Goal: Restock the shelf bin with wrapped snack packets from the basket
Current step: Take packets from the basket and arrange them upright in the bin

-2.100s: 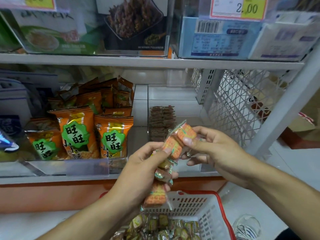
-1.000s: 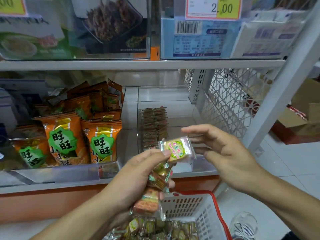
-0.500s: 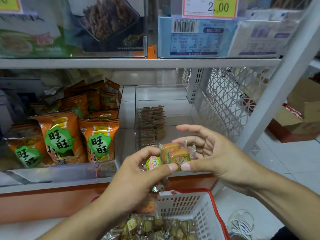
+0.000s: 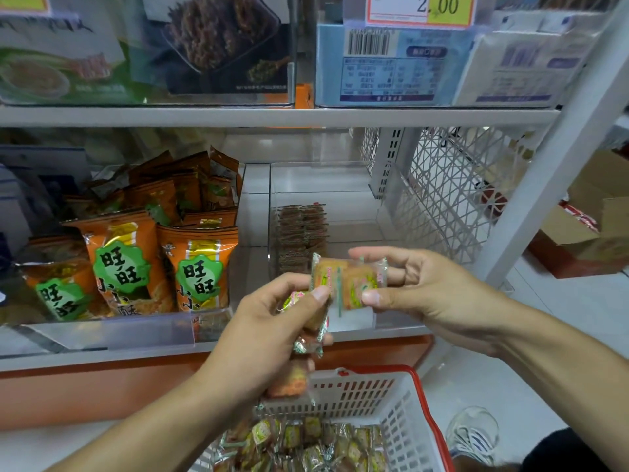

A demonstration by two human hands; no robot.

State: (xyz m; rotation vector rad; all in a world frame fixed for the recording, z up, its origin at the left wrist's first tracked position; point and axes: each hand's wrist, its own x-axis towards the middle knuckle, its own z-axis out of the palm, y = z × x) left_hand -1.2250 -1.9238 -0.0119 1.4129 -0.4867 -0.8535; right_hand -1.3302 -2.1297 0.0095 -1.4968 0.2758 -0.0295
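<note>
Our right hand pinches one snack packet by thumb and fingers; our left hand grips a bunch of packets just beside it. We should peel it free cleanly, then stack it flat in the clear shelf bin beyond, above the basket.

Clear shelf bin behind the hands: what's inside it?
The clear shelf bin holds one stack of wrapped snack packets standing near its left wall. The left hand, right hand and the packet they hold cover its front floor.
</note>
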